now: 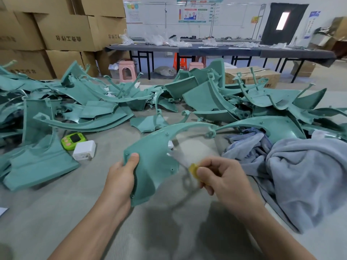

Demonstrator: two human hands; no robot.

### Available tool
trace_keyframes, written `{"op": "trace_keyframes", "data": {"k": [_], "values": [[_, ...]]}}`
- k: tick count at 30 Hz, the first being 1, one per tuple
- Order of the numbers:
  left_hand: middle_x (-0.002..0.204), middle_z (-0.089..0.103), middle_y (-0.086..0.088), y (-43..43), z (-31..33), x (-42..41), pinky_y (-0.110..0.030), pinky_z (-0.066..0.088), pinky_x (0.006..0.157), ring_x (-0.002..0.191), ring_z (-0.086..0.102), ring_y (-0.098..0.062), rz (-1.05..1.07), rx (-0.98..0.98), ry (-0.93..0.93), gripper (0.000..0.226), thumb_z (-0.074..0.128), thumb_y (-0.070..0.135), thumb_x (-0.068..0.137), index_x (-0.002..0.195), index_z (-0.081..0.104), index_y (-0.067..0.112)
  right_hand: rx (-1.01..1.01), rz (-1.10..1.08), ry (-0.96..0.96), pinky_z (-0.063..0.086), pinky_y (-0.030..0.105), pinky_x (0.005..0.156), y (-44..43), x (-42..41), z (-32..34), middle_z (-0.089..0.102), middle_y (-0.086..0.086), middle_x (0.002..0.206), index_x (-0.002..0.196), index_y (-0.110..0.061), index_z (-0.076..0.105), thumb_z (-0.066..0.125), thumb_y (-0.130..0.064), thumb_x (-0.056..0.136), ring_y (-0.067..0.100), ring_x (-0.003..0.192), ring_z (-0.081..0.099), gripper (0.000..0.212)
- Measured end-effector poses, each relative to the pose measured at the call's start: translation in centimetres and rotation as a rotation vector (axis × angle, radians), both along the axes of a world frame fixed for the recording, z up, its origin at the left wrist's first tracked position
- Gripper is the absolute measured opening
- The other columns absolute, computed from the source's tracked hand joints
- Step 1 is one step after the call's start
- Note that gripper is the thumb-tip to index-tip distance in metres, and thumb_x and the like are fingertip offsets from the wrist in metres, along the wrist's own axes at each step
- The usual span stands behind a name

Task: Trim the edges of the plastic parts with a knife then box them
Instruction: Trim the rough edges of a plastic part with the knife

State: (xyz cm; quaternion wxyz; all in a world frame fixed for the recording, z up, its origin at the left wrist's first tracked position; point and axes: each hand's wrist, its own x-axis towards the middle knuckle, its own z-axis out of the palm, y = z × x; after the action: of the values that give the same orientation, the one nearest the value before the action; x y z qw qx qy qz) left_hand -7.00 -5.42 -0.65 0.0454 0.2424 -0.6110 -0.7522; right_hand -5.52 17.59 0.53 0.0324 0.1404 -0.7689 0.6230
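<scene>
A curved teal plastic part (154, 162) is held up over the grey floor mat. My left hand (122, 177) grips its lower left edge, thumb on top. My right hand (219, 177) pinches a small yellow-handled knife (193, 170); its blurred blade points up-left toward the part's inner edge. Whether the blade touches the plastic is unclear. A long heap of similar teal parts (206, 98) stretches across the floor behind.
A grey towel (304, 169) lies bunched at the right. A green timer (73, 140) and a white charger block (84, 150) sit left of the held part. Cardboard boxes (69, 32) are stacked at back left, another box (253, 76) behind the heap, long tables beyond.
</scene>
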Motion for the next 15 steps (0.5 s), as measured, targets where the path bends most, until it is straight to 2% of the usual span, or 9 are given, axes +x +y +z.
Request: {"op": "trace_keyframes", "data": {"k": [2,3,5,7,10,12,15], "values": [[0.078,0.078,-0.009,0.1,0.4,0.3,-0.029,0.052,0.041,0.052,0.071,-0.022,-0.076,0.115,-0.093,0.03,0.063,0.037,0.099,0.094,0.075,0.01,0.037,0.048,0.03,0.043,0.033,0.051,-0.7,0.1,-0.1,0.066,0.006,0.062,0.075,-0.013,0.07,0.067,-0.008,0.09,0.014,0.051,0.05,0.016],[0.078,0.077,-0.012,0.1,0.6,0.4,-0.028,0.052,0.043,0.051,0.07,-0.022,-0.126,0.162,-0.122,0.031,0.063,0.036,0.099,0.095,0.075,0.007,0.046,-0.01,0.042,0.046,0.037,0.052,-0.9,-0.2,-0.1,0.067,0.007,0.063,0.075,-0.014,0.071,0.069,-0.008,0.091,0.016,0.051,0.052,0.018],[0.063,0.071,-0.011,0.1,0.7,0.5,-0.025,0.05,0.04,0.042,0.064,-0.02,-0.185,0.228,-0.151,0.032,0.061,0.033,0.1,0.092,0.072,0.004,0.027,-0.207,0.057,0.049,0.043,0.054,-0.7,-0.8,-0.3,0.068,0.009,0.063,0.073,-0.015,0.071,0.069,-0.007,0.093,0.019,0.051,0.054,0.022],[0.05,0.061,-0.007,0.2,0.7,0.4,-0.019,0.044,0.034,0.034,0.056,-0.016,-0.189,0.265,-0.164,0.031,0.059,0.032,0.101,0.089,0.068,0.004,-0.046,-0.293,0.09,0.047,0.039,0.054,-0.1,-1.1,-0.2,0.068,0.01,0.063,0.073,-0.013,0.07,0.067,-0.004,0.094,0.019,0.05,0.054,0.024],[0.049,0.06,-0.005,0.3,1.0,0.1,-0.017,0.042,0.032,0.032,0.054,-0.014,-0.177,0.294,-0.157,0.031,0.057,0.031,0.103,0.09,0.066,0.004,-0.123,-0.069,0.12,0.047,0.026,0.052,0.1,-0.2,0.0,0.069,0.012,0.067,0.074,-0.011,0.069,0.066,-0.004,0.092,0.019,0.052,0.057,0.02],[0.05,0.06,-0.005,0.4,1.0,0.2,-0.017,0.04,0.031,0.032,0.054,-0.014,-0.185,0.332,-0.159,0.032,0.055,0.03,0.103,0.088,0.065,0.004,-0.071,0.067,0.079,0.049,0.025,0.055,-0.6,0.3,-0.1,0.069,0.012,0.068,0.076,-0.007,0.069,0.066,-0.005,0.09,0.019,0.054,0.06,0.014],[0.055,0.054,-0.004,0.3,0.9,0.2,-0.017,0.039,0.031,0.033,0.05,-0.012,-0.189,0.346,-0.187,0.027,0.057,0.031,0.102,0.092,0.063,0.007,-0.014,-0.086,0.011,0.047,0.029,0.054,-1.3,-0.4,-0.8,0.071,0.011,0.067,0.074,-0.009,0.07,0.067,-0.004,0.093,0.021,0.053,0.06,0.02]]}}
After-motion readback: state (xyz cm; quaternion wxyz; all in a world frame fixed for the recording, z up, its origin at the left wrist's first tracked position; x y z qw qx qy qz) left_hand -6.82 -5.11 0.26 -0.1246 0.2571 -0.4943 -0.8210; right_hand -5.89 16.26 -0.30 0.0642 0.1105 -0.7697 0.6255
